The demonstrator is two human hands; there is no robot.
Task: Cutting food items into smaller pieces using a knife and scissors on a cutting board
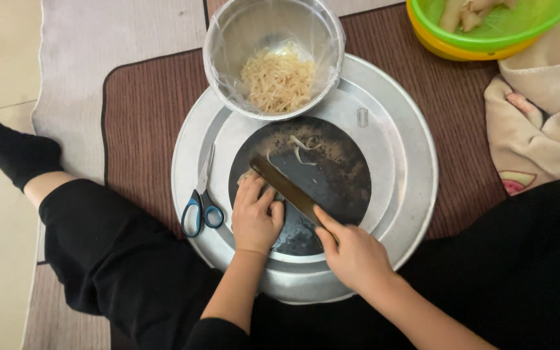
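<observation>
A long dark blade (286, 188) is gripped at its near end by the right hand (352, 253), index finger laid along the back. The blade lies slanted across a round dark board (341, 175) set on a large metal tray (403, 162). A pale piece (247, 176) is pinned to the board by the curled fingers of the left hand (255, 217), just beside the blade. Blue-handled scissors (201, 201) lie on the tray's left side. A lined bowl (228, 39) of pale shreds (277, 79) stands on the far rim.
</observation>
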